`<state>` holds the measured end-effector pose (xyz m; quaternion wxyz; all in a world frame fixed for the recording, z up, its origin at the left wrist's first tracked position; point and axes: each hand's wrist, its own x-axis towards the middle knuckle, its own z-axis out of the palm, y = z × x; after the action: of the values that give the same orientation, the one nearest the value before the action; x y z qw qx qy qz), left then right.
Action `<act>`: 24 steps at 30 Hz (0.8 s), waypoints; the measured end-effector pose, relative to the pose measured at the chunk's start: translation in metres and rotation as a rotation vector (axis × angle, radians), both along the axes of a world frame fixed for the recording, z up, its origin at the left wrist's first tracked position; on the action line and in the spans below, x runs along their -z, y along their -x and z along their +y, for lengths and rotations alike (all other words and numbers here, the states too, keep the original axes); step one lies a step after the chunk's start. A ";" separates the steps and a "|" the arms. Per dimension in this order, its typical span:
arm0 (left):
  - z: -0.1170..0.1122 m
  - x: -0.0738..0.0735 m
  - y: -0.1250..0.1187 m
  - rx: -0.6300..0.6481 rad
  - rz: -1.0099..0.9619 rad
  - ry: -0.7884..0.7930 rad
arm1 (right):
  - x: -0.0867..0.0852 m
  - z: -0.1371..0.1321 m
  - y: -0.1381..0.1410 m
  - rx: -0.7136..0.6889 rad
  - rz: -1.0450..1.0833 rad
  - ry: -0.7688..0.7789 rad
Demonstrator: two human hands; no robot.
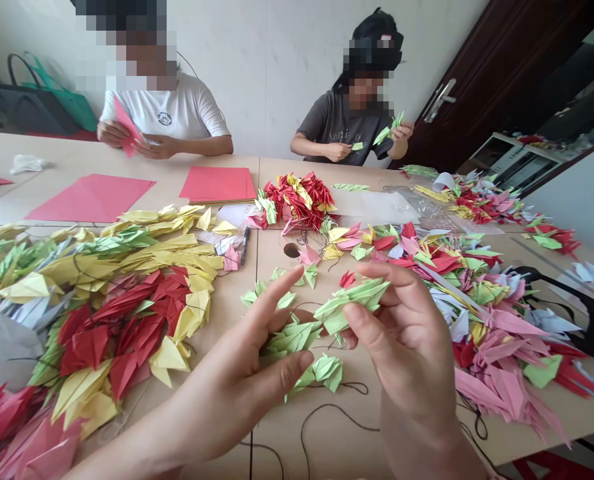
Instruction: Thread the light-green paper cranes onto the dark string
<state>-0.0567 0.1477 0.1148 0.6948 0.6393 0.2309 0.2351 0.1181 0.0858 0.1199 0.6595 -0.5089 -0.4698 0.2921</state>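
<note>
a view down onto a pale tabletop [237, 287] strewn with folded paper cranes. in the lower middle of the frame the right hand [407, 340] is shown with its fingers [371, 333] pinched together on a green paper crane [357, 299]. the crane is held lifted just above the tabletop, seemingly to keep it apart from the rest. the left hand [247, 380] is placed just beside it, fingers spread apart and clamped on nothing. its thumb is laid against a bunch of green cranes [297, 337] on the tabletop, apparently to steady them. a black thread [327, 410] is looped loosely below the bunch and seems to run in among it.

a heap of yellow, red and green cranes [127, 293] is spread at the left of the frame, a pink and red heap [487, 313] at the right, and a smaller red and yellow heap [301, 197] at upper middle. red paper sheets [91, 197] are laid flat at upper left, within reach of a person in a white shirt [177, 110] by whom a pink piece is held. a person in a grey shirt [337, 120] is seated at upper middle with green paper in hand. a dark bag [21, 107] is stood at the far upper left; its contents cannot be seen. a clear plastic bag [397, 207] is laid flat just right of upper middle and looks nearly empty.
</note>
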 end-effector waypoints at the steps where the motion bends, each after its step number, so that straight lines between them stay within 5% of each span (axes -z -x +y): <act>1: 0.000 0.000 -0.001 -0.021 0.007 -0.033 | 0.000 -0.001 0.000 0.019 -0.009 -0.016; 19: -0.008 0.011 -0.004 -0.211 -0.001 -0.262 | 0.008 0.005 0.008 -0.263 -0.062 0.109; 24: -0.013 0.016 -0.011 -0.263 -0.102 -0.354 | 0.009 0.009 0.009 -0.211 -0.013 0.119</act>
<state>-0.0460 0.1352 0.0987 0.5459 0.7029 0.2320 0.3927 0.1088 0.0944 0.1105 0.5908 -0.4968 -0.5067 0.3839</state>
